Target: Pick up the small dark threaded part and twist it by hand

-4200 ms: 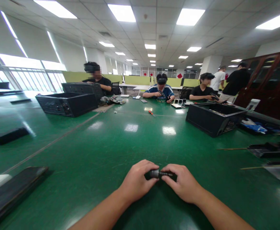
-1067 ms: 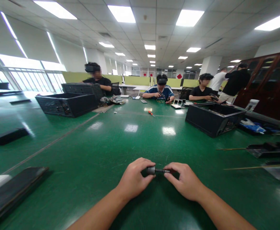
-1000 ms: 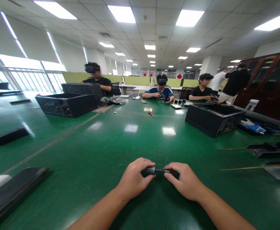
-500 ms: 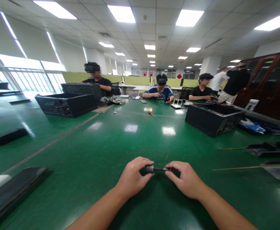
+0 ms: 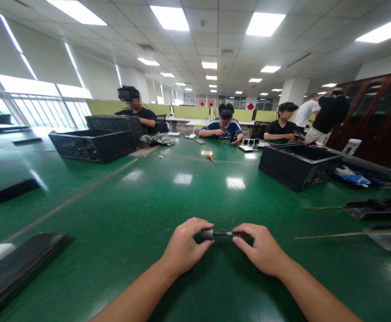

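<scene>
Both my hands hold a small dark rod-like tool (image 5: pixel 222 234) just above the green table (image 5: pixel 148 210). My left hand (image 5: pixel 185 248) is closed round its thicker grey metal end. My right hand (image 5: pixel 260 248) pinches the thinner dark end between thumb and fingers. A short stretch of thin shaft shows between the two hands. The rest of the tool is hidden inside my fingers.
Open black computer cases stand at the back left (image 5: pixel 93 145) and right (image 5: pixel 297 165). Flat black panels lie at the near left (image 5: pixel 17 268), at the left (image 5: pixel 10 188) and at the right (image 5: pixel 376 208). A red-handled screwdriver (image 5: pixel 210 158) lies mid-table. Several people sit and stand at the far end.
My hands have drawn slightly apart, so more of the thin shaft shows between them. They have also lifted a little. The table and the cases have not moved.
</scene>
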The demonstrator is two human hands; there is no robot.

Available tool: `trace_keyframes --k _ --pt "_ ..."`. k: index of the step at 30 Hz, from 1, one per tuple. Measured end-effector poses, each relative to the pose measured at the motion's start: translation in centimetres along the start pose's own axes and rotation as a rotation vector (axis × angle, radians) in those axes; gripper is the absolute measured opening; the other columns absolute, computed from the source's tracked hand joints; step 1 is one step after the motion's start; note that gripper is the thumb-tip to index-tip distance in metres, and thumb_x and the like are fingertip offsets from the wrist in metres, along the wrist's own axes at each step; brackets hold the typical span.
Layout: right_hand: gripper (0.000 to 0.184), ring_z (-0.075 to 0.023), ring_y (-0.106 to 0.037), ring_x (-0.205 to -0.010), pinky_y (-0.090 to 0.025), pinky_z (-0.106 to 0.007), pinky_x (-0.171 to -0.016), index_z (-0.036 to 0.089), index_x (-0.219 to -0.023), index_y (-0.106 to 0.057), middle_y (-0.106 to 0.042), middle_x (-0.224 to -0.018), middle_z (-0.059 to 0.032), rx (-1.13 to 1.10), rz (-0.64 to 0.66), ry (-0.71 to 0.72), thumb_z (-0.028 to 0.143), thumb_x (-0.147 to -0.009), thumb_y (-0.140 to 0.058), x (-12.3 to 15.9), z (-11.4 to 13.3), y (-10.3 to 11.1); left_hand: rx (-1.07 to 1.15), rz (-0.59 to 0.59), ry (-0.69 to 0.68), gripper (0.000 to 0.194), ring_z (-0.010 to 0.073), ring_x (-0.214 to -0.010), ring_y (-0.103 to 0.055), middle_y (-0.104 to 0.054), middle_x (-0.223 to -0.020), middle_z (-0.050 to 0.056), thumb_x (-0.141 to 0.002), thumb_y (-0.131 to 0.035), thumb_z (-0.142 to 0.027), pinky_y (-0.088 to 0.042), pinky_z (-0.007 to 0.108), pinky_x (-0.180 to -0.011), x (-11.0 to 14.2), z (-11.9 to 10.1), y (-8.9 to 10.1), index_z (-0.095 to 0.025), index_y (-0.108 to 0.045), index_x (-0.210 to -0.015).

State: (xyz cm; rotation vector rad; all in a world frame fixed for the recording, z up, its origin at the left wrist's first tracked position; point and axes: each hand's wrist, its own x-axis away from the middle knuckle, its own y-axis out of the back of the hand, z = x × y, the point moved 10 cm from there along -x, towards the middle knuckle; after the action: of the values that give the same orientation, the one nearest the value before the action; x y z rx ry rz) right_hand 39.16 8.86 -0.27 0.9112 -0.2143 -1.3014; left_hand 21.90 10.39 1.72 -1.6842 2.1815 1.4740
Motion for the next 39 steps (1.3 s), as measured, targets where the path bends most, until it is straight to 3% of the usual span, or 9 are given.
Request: trace_keyframes --k 4,8,12,20,27,31,34,36,39 --pt "0.016 -0.0196 -0.066 -0.079 -0.048 -0.030 -0.075 0.021 -0.096 -0.073 -0.073 -0.087 -0.0034 0.026 0.007 -0.039 0.027 -0.090 -0.059 -0.1 -0.8 -0.1 -0.076 -0.030 0.066 0.026 0.0217 -0.093 -0.068 -0.072 -0.099 0.004 -0.077 -0.072 -0.020 -0.053 0.036 -0.086 -0.3 0.8 0.6 -0.023 -0.067 -0.102" --pt "0.017 -0.0196 -0.065 -0.073 -0.047 -0.030 -0.070 0.021 -0.095 -0.073 -0.072 -0.079 -0.0033 0.066 0.004 -0.165 0.029 -0.090 -0.059 -0.2 -3.3 -0.2 -0.180 -0.138 0.210 0.029 0.0218 -0.098 -0.067 -0.069 -0.106 0.006 -0.088 -0.060 -0.031 -0.052 0.036 -0.091 -0.7 4.3 2.9 -0.021 -0.057 -0.114" --pt "0.019 -0.0189 -0.064 -0.071 -0.046 -0.028 -0.066 0.020 -0.094 -0.073 -0.071 -0.078 -0.0036 0.074 -0.008 -0.237 0.030 -0.090 -0.058 -0.1 -4.9 -0.2 -0.260 -0.222 0.297 0.045 0.0250 -0.107 -0.064 -0.066 -0.116 0.011 -0.093 -0.045 -0.038 -0.049 0.042 -0.098 -0.4 8.9 6.8 -0.018 -0.047 -0.133" --pt "0.016 -0.0178 -0.065 -0.070 -0.042 -0.026 -0.061 0.020 -0.092 -0.071 -0.072 -0.079 -0.0048 0.141 0.015 -0.267 0.027 -0.090 -0.057 -0.1 -4.3 -0.3 -0.420 -0.355 0.483 0.048 0.0361 -0.092 -0.064 -0.064 -0.090 0.012 -0.074 -0.054 -0.039 -0.051 0.055 -0.091 4.5 15.6 17.1 -0.013 -0.059 -0.114" --pt "0.012 -0.0176 -0.066 -0.070 -0.043 -0.025 -0.061 0.021 -0.092 -0.070 -0.072 -0.080 -0.0048 0.141 0.031 -0.262 0.024 -0.087 -0.060 0.1 -3.7 -0.2 -0.431 -0.456 0.639 0.038 0.0308 -0.069 -0.067 -0.061 -0.068 -0.001 -0.069 -0.057 -0.037 -0.055 0.048 -0.067 8.2 17.7 20.7 -0.026 -0.056 -0.105" --pt "0.012 -0.0182 -0.066 -0.071 -0.043 -0.026 -0.062 0.021 -0.093 -0.070 -0.072 -0.081 -0.0053 0.123 0.032 -0.279 0.024 -0.087 -0.060 0.2 -3.9 -0.3 -0.392 -0.613 0.674 0.062 0.0381 -0.098 -0.066 -0.066 -0.093 0.001 -0.070 -0.063 -0.042 -0.056 0.056 -0.082 9.2 15.5 22.3 -0.026 -0.044 -0.127" --pt "0.014 -0.0178 -0.065 -0.073 -0.044 -0.026 -0.065 0.020 -0.093 -0.070 -0.071 -0.080 -0.0047 0.029 0.017 -0.248 0.027 -0.090 -0.058 0.0 -3.6 -0.5 -0.592 -0.753 0.434 0.068 0.0422 -0.130 -0.046 -0.057 -0.127 0.002 -0.080 -0.057 -0.052 -0.039 0.064 -0.108 7.7 8.9 22.6 -0.032 -0.035 -0.141" --pt "0.020 -0.0155 -0.063 -0.067 -0.044 -0.025 -0.062 0.018 -0.094 -0.070 -0.069 -0.075 -0.0030 -0.157 0.061 -0.225 0.032 -0.092 -0.056 -0.3 -3.2 -1.4 -0.587 -0.687 0.241 0.056 0.0361 -0.127 -0.050 -0.057 -0.128 0.002 -0.084 -0.055 -0.054 -0.039 0.059 -0.110 5.5 4.7 19.8 -0.034 -0.046 -0.136" --pt "0.035 -0.0108 -0.055 -0.052 -0.039 -0.021 -0.051 0.015 -0.101 -0.067 -0.064 -0.067 0.0003 -0.565 0.195 -0.246 0.046 -0.093 -0.053 -0.3 -2.5 -3.7 -0.248 -0.279 0.102 0.040 0.0260 -0.100 -0.068 -0.070 -0.108 0.002 -0.080 -0.070 -0.048 -0.055 0.045 -0.094 1.2 1.3 10.7 -0.029 -0.067 -0.115"
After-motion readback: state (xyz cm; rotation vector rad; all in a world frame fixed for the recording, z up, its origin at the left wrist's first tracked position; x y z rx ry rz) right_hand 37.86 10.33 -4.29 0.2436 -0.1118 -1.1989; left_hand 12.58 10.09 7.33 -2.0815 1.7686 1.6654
